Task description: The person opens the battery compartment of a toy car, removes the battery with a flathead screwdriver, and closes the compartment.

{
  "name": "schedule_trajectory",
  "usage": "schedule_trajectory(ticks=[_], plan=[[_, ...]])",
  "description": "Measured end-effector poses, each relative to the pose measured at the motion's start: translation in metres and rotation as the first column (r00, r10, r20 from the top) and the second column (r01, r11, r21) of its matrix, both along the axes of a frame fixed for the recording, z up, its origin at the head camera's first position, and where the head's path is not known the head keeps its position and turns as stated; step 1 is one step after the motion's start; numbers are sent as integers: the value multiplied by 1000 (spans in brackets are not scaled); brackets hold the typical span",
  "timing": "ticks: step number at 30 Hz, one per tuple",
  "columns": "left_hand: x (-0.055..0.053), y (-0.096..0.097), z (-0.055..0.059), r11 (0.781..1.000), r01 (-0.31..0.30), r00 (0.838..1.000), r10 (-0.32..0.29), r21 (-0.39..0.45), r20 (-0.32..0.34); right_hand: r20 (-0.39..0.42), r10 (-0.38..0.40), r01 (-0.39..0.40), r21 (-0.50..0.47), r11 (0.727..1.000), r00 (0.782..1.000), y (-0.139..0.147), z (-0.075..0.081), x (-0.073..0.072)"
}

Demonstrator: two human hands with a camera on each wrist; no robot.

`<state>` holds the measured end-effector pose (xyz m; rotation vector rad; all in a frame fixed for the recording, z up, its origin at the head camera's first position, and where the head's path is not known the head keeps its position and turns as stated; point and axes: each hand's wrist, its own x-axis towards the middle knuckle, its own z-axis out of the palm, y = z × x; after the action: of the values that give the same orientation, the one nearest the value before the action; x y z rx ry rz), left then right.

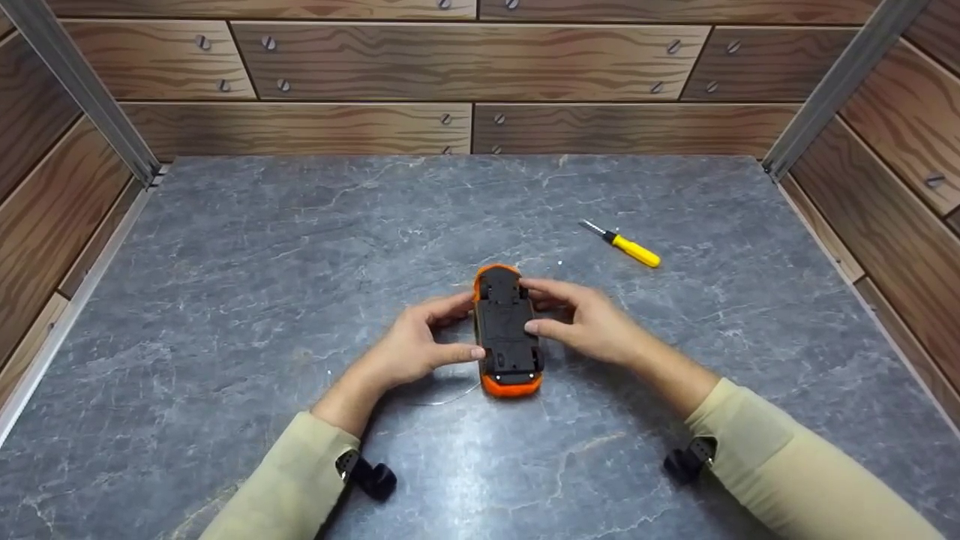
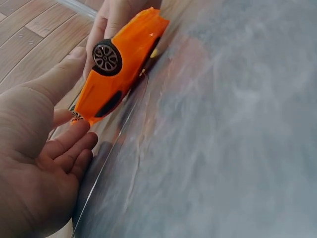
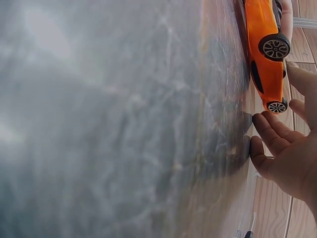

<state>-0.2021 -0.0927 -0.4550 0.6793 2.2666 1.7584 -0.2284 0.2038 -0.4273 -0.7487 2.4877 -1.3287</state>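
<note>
An orange toy car point(image 1: 510, 337) lies upside down on the grey table, its black underside facing up. My left hand point(image 1: 412, 341) is at its left side, with thumb and forefinger spread along the edge. From the right, my right hand point(image 1: 592, 319) touches the car, its thumb tip over the underside and its forefinger near a wheel. Fingers of the left hand point(image 2: 44, 158) look loosely extended in the left wrist view, beside the car's side point(image 2: 124, 59). In the right wrist view the right hand point(image 3: 292, 153) has spread fingers near the car's wheel point(image 3: 275, 47).
A screwdriver with a yellow handle point(image 1: 636, 250) lies on the table point(image 1: 337, 225), beyond the right hand. Tiny shiny bits, such as one speck point(image 1: 559, 262), dot the surface. A thin pale strand point(image 1: 450, 399) curves left of the car. Wood-patterned walls point(image 1: 465, 64) surround the table.
</note>
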Motion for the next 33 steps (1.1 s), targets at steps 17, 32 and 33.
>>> schedule_trajectory(ticks=[17,32,33], plan=[[-2,-1,-2,990,-28,998,20,-139,-56,7,11,-11,28,1000,1000,-1,0,1],[-2,0,-2,981,-44,993,23,-188,-112,-57,29,-26,43,999,998,1,-7,0],[-2,0,-3,981,-43,993,21,-189,-114,-57,31,-28,46,999,998,2,-6,1]])
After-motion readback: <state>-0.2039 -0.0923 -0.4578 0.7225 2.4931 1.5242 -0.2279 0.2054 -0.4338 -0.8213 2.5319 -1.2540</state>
